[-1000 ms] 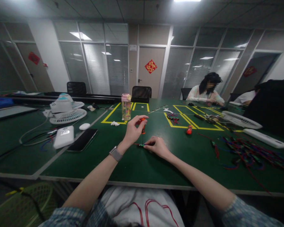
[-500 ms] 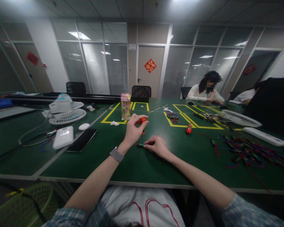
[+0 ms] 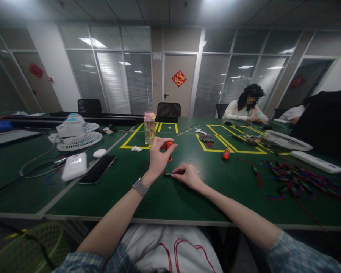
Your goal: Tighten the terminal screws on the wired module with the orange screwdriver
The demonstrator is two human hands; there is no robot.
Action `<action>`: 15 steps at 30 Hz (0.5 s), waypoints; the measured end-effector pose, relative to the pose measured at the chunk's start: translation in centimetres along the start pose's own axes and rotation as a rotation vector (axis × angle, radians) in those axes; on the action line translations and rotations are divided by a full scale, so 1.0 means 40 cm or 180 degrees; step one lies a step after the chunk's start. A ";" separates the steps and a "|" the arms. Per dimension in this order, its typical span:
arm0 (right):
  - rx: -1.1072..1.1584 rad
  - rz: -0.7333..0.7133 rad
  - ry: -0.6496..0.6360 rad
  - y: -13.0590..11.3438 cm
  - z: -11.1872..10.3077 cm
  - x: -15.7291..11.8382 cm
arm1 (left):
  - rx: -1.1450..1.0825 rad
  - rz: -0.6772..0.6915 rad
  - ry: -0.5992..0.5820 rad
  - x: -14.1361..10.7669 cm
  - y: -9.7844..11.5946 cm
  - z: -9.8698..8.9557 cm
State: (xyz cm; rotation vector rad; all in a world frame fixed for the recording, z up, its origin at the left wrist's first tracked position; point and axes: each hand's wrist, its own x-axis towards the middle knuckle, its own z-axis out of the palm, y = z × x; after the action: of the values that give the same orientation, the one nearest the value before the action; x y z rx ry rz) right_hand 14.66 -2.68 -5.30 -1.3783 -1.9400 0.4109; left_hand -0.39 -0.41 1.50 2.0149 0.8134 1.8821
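Note:
My left hand (image 3: pixel 159 154) has its fingers around the orange handle of an upright screwdriver (image 3: pixel 169 145). The thin shaft points down at a small green circuit board (image 3: pixel 168 174) lying on the table. Whether the tip touches a screw is too small to tell. My right hand (image 3: pixel 187 176) rests on the table and pinches the right end of the board between thumb and index finger. A red wire shows at the board's left end.
A bottle (image 3: pixel 150 129) stands behind my left hand. Phone (image 3: pixel 98 169), power bank (image 3: pixel 74 167) and fans (image 3: pixel 79 140) lie left. Red object (image 3: pixel 226 153) and wired boards (image 3: pixel 298 178) are right. A person (image 3: pixel 246 106) sits across the green table (image 3: pixel 147 204).
The fingers of my left hand have shifted slightly on the screwdriver, and more of its orange handle shows. My right hand keeps its hold on the board. The whole view has moved slightly.

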 end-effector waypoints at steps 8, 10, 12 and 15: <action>-0.0049 -0.0019 -0.0013 -0.005 -0.003 0.002 | -0.0352 0.0013 -0.0295 -0.005 -0.002 0.002; -0.0019 -0.0011 -0.0007 -0.006 -0.003 0.002 | -0.0331 0.0034 -0.0238 -0.006 -0.003 0.005; 0.0007 0.0019 0.0002 -0.005 -0.002 0.002 | -0.0209 0.0077 -0.0126 -0.006 -0.004 0.006; 0.0029 0.0019 0.0020 -0.002 0.000 0.001 | -0.0027 0.0102 -0.0027 -0.005 -0.003 0.005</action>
State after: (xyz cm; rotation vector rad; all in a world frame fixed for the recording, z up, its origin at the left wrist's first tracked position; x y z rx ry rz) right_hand 14.61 -2.66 -5.22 -1.3783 -1.9271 0.4175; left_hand -0.22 -0.40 1.26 2.0411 0.7741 1.8896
